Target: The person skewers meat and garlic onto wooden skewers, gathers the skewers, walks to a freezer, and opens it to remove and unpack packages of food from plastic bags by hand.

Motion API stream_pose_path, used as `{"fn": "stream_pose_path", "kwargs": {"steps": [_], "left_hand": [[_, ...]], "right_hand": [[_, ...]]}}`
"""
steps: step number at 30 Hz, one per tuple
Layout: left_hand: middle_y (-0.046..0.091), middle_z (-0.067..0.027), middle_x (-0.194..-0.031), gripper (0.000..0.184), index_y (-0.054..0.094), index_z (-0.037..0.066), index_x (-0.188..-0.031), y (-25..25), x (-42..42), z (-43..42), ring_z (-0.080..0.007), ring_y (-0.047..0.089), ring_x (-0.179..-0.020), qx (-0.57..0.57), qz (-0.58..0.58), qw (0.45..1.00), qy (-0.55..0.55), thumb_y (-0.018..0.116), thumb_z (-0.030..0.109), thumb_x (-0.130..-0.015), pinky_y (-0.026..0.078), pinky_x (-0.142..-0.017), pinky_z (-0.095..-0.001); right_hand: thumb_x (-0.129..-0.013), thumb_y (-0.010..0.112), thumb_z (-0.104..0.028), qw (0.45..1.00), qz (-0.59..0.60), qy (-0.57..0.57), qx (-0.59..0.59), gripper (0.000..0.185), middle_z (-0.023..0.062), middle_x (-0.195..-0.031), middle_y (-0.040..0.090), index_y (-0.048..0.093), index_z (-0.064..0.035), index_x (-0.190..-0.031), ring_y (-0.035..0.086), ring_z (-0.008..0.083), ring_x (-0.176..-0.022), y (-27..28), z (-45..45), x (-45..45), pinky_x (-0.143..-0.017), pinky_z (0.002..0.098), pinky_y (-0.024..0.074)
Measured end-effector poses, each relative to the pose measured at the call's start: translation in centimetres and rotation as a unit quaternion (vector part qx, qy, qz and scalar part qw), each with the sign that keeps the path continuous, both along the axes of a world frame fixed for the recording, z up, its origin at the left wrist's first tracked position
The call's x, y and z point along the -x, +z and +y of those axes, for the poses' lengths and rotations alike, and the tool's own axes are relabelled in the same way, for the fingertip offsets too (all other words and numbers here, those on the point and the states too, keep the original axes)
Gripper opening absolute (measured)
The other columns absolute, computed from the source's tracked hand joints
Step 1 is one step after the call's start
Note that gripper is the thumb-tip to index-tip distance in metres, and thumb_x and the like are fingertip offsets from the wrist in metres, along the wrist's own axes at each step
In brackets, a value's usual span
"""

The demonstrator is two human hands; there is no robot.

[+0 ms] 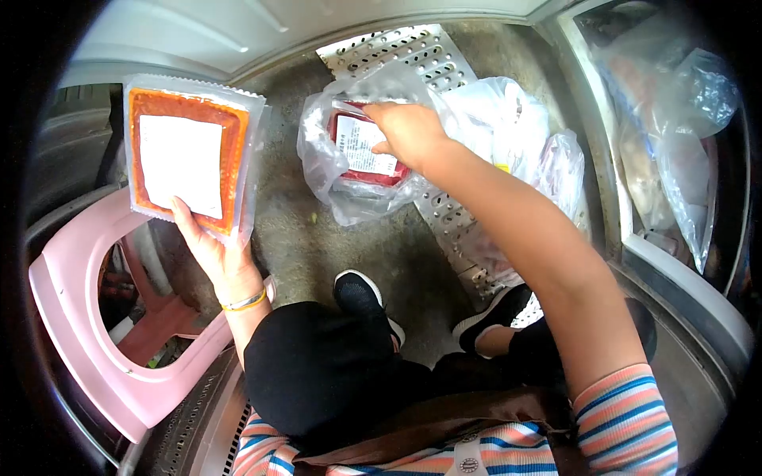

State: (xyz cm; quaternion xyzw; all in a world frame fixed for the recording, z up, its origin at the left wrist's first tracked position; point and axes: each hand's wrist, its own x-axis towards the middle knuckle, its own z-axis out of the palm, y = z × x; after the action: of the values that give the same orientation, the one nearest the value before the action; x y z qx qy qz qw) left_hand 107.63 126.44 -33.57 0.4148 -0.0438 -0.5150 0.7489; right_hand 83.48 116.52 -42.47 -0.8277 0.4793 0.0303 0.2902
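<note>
Packet of orange food [232, 151] is gripped in the left hand [225, 258], above the pink stool [79, 262]. The right hand's fingers [379, 127] reach into a clear bag [317, 166] on the floor [290, 246], seemingly grasping the red packet [373, 176].

You have open floor [294, 254] between the pink stool [83, 230] and the bulging plastic bags [504, 119]; your shoes [361, 297] crowd its near side, and the white panel [198, 36] blocks the far side.
</note>
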Motion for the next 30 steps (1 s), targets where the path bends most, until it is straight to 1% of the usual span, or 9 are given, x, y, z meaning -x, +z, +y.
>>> {"fn": "stream_pose_path", "kwargs": {"steps": [6, 7, 9, 13, 17, 21, 24, 28, 30], "left_hand": [[0.049, -0.0094, -0.126, 0.054, 0.04, 0.01, -0.128, 0.0, 0.3, 0.2, -0.0262, 0.048, -0.113, 0.021, 0.022, 0.999, -0.028, 0.062, 0.03, -0.083, 0.041, -0.095, -0.0459], [0.049, -0.0094, -0.126, 0.054, 0.04, 0.01, -0.128, 0.1, 0.3, 0.3, -0.0262, 0.048, -0.113, 0.023, 0.023, 0.999, -0.03, 0.062, 0.03, -0.083, 0.041, -0.095, -0.0459], [0.05, -0.0096, -0.125, 0.053, 0.041, 0.008, -0.128, 0.1, 0.0, 0.4, -0.0267, 0.049, -0.113, 0.023, 0.042, 0.997, -0.056, 0.062, 0.028, -0.083, 0.041, -0.096, -0.047], [0.05, -0.0097, -0.125, 0.053, 0.041, 0.007, -0.127, -0.2, 0.0, 0.5, -0.0268, 0.048, -0.113, 0.011, 0.016, 0.999, -0.05, 0.062, 0.027, -0.083, 0.04, -0.096, -0.0476], [0.048, -0.0131, -0.125, 0.056, 0.035, 0.005, -0.13, -0.2, 1.7, -0.2, -0.0277, 0.051, -0.112, -0.014, -0.062, 0.996, -0.06, 0.061, 0.026, -0.085, 0.045, -0.091, -0.0483], [0.043, -0.0146, -0.13, 0.068, 0.029, 0.009, -0.135, 2.0, 4.3, -0.4, -0.0304, 0.047, -0.116, 0.027, -0.035, 0.992, -0.116, 0.061, 0.039, -0.082, 0.043, -0.094, -0.0496], [0.034, -0.0142, -0.137, 0.069, 0.028, 0.015, -0.137, 0.4, 2.6, 0.1, -0.0299, 0.036, -0.124, 0.15, 0.073, 0.967, -0.194, 0.056, 0.047, -0.082, 0.031, -0.104, -0.0458], [0.038, -0.0166, -0.134, 0.068, 0.031, 0.01, -0.135, 0.0, 1.2, -0.3, -0.0333, 0.036, -0.124, 0.051, 0.032, 0.991, -0.119, 0.065, 0.033, -0.08, 0.031, -0.102, -0.0536], [0.039, -0.0172, -0.133, 0.064, 0.033, 0.005, -0.133, 0.0, 1.0, -0.8, -0.0345, 0.038, -0.122, 0.032, 0.007, 0.995, -0.099, 0.064, 0.023, -0.08, 0.031, -0.102, -0.054]], "right_hand": [[-0.071, 0.068, -0.014, 0.969, -0.109, -0.052, 0.216, 0.046, 0.0159, -0.104, 0.06, 0.056, -0.0172, -0.116, 0.059, 0.0288, -0.093, 1.5, 1.9, 0.9, -0.08, 0.0376, 0.0481], [-0.073, 0.066, -0.014, 0.998, -0.024, -0.049, 0.014, 0.044, 0.0162, -0.099, 0.062, 0.056, -0.0139, -0.116, 0.061, 0.03, -0.089, 4.2, 1.1, 1.0, -0.082, 0.0377, 0.0485], [-0.075, 0.064, -0.013, 0.996, -0.001, -0.055, 0.068, 0.04, 0.0162, -0.093, 0.063, 0.056, -0.0068, -0.114, 0.062, 0.0299, -0.084, 8.0, 0.5, 2.6, -0.08, 0.0373, 0.0492], [-0.08, 0.063, -0.022, 0.935, -0.319, -0.138, 0.067, 0.044, 0.0138, -0.092, 0.064, 0.052, 0.0044, -0.113, 0.065, 0.0218, -0.082, 16.8, -2.0, 8.1, -0.068, 0.0298, 0.0533], [-0.086, 0.055, -0.018, 0.915, -0.363, -0.174, 0.025, 0.039, 0.0174, -0.1, 0.061, 0.049, 0.0086, -0.113, 0.06, 0.0228, -0.092, 23.9, 0.7, 1.2, -0.084, 0.0316, 0.0474], [-0.083, 0.058, -0.018, 0.867, -0.493, -0.072, -0.016, 0.039, 0.0176, -0.102, 0.06, 0.05, 0.0093, -0.11, 0.06, 0.0238, -0.093, 20.2, -0.8, 0.0, -0.081, 0.0339, 0.0498], [-0.073, 0.068, -0.023, 0.909, -0.388, -0.134, 0.072, 0.041, 0.0204, -0.091, 0.063, 0.056, 0.0025, -0.102, 0.062, 0.0325, -0.086, 16.0, -1.5, -4.9, -0.079, 0.0371, 0.0494], [-0.073, 0.068, -0.028, 0.951, -0.3, -0.073, 0.021, 0.056, 0.0222, -0.097, 0.061, 0.048, 0.0072, -0.113, 0.06, 0.034, -0.091, 15.8, -0.9, -5.5, -0.084, 0.0377, 0.0472], [-0.077, 0.062, -0.034, 0.906, -0.409, -0.096, 0.062, 0.054, 0.022, -0.097, 0.062, 0.05, 0.0077, -0.11, 0.061, 0.0317, -0.093, 14.9, -1.1, -5.0, -0.083, 0.0381, 0.0473]]}}
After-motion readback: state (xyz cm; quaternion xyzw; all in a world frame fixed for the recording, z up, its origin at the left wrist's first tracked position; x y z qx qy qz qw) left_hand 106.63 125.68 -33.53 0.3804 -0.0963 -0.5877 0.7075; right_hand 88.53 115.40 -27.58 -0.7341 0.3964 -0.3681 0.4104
